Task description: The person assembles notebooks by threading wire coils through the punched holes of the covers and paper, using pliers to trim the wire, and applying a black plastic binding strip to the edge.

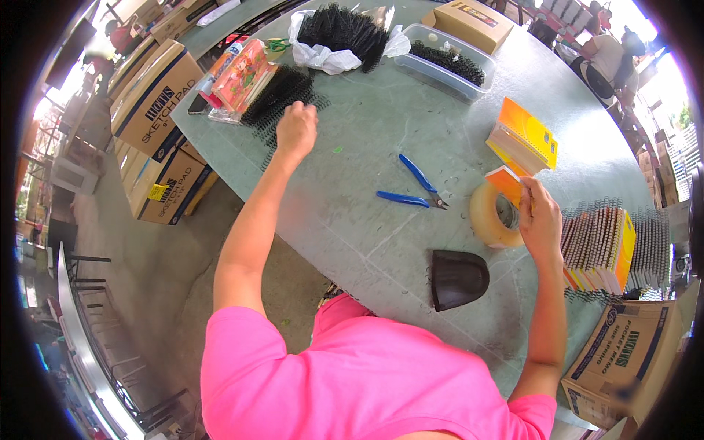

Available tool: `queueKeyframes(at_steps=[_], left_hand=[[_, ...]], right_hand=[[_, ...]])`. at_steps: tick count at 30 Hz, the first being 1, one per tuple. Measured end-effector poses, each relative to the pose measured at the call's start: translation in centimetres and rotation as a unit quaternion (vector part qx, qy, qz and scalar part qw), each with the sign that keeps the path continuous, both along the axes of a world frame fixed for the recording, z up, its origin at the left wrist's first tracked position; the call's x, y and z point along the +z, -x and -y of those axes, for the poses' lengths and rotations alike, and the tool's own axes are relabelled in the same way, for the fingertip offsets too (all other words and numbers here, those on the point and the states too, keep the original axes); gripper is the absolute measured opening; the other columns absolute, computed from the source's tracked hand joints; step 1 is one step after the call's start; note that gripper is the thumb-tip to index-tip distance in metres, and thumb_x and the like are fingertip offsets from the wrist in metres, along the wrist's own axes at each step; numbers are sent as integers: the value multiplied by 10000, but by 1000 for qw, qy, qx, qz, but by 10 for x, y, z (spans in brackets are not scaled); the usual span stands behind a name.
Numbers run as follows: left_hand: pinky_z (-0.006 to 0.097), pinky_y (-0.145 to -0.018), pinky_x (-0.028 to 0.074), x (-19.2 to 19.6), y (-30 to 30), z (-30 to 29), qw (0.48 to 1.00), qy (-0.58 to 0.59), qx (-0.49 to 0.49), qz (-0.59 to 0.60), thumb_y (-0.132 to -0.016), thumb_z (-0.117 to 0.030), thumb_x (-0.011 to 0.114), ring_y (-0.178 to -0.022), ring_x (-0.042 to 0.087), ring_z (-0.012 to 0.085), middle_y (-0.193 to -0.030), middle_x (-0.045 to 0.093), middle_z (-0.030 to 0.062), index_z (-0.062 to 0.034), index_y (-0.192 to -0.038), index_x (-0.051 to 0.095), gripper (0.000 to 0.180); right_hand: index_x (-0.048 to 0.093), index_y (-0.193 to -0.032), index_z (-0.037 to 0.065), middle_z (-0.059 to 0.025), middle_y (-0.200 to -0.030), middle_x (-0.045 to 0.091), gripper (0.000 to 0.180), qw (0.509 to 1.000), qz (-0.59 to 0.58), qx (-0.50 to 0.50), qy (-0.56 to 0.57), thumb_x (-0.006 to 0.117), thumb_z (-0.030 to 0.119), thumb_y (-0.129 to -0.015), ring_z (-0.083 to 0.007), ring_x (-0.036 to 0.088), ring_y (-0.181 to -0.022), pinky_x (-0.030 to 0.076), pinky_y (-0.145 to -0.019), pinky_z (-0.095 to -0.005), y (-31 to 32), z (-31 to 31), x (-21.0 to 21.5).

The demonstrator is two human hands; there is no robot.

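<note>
My left hand (295, 136) is at the far left of the table, its fingers curled together against the edge of a pile of black spiral binding coils (277, 99). Whatever those fingers pinch is too small to make out. On the right, my right hand (541, 220) grips a small orange-covered notepad (504, 183) by its edge, above a roll of clear tape (484, 216). Just beyond it, a yellow-orange spiral notepad stack (526, 136) rests tilted. Blue-handled cutting pliers (418, 183) lie spread apart between my hands.
A dark curved pad (459, 280) sits near the front edge. Bound notepads (598, 246) are stacked at right, by a cardboard box (623, 356). Farther back are a white bag of coils (341, 37), a plastic tub (447, 62) and a carton (469, 23). Large cartons (158, 99) stand left.
</note>
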State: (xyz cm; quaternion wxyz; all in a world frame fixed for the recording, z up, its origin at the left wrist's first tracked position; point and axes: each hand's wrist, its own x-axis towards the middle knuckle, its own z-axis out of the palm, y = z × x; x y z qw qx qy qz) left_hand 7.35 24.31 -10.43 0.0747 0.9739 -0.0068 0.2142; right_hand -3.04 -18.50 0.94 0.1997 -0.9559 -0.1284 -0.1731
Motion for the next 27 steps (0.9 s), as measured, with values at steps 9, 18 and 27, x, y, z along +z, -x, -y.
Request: queueKeyframes(at_steps=[9,18,27], left_hand=[[444,-775,517,19,15,-13,985,89,97,-111,-730,-162,716,-907,625,387,-946,624,237,2,-981,561,337],[292,-628,458,52,29,28,929,342,-54,-129,-823,-152,558,-677,595,170,-734,620,82,-25,-993,611,219],[201,-545,357,86,42,139,616,635,-322,-336,-940,-318,513,-625,434,56,-747,533,-16,0,-1235,536,434]], right_hand=[[606,-950,75,-125,-844,650,126,1000,12,4,14,580,172,-874,-333,624,-730,484,-628,-394,3,0,-5],[616,-1061,107,-144,-848,644,207,997,-26,1,-75,581,134,-859,-325,622,-693,481,-615,-386,3,15,9],[616,-1049,130,-115,-856,644,204,997,-47,6,-63,562,126,-852,-294,616,-677,481,-612,-380,7,8,8]])
